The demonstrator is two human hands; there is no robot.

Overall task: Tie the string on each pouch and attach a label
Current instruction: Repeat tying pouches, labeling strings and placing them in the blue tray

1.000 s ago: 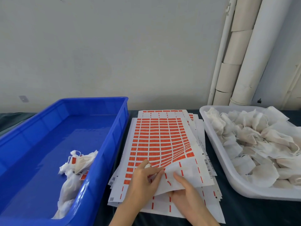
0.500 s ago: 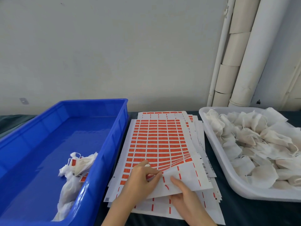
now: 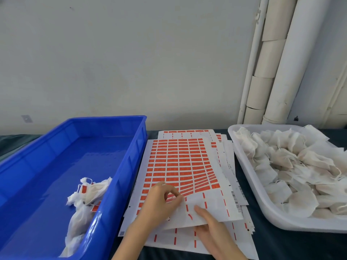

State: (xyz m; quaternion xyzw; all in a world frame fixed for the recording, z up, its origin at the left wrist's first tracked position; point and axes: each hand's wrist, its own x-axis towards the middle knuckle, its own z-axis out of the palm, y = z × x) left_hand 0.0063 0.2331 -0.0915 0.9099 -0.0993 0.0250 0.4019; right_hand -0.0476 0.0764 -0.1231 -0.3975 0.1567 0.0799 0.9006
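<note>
White tray point(image 3: 272, 218) cut off at right edge. Label sheet point(image 3: 178, 162) print too small to read. Right hand point(image 3: 214, 235) partly hidden beneath sheet.

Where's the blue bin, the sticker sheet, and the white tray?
blue bin point(image 3: 105, 126), head view, far inner wall.
sticker sheet point(image 3: 178, 162), head view, middle orange labels.
white tray point(image 3: 300, 223), head view, near wall.

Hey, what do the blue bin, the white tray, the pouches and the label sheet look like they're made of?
Blue bin: rigid moulded plastic, glossy; light glints on its floor.
White tray: probably plastic too, smooth, with a duller sheen.
Pouches: thin off-white fabric, matte and crumpled, with string; weave unclear.
Label sheet: paper carrying red stickers; it bends where lifted.
</note>
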